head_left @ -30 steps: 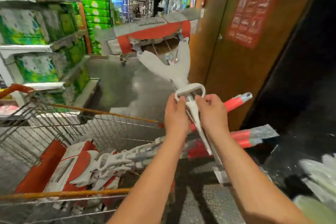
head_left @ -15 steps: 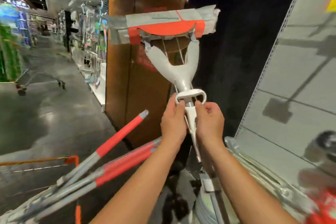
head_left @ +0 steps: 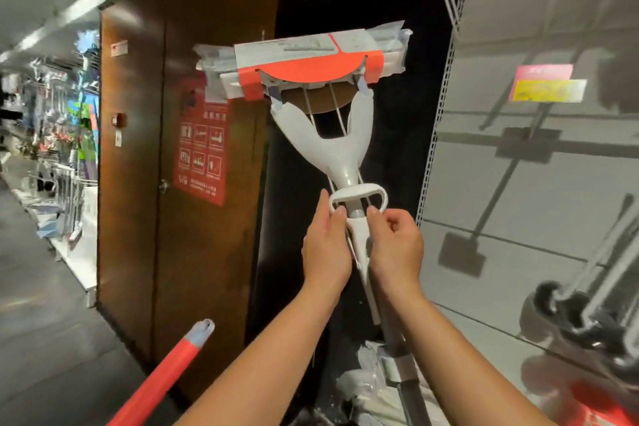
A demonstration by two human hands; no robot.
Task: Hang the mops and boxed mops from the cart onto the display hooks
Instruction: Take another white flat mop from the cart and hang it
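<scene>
L hand [head_left: 325, 249] and R hand [head_left: 397, 245] both grip mop [head_left: 333, 156] shaft below wringer loop [head_left: 356, 191], head up. Head sits in cardboard sleeve [head_left: 304, 57] w/ plastic wrap [head_left: 396, 41].

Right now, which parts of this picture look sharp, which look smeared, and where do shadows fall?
Head view: the mop, left hand and right hand are fairly sharp; the aisle shelves at far left and the dark wheels at lower right are smeared; mop-shaped shadows fall on the grey back panel.
</scene>
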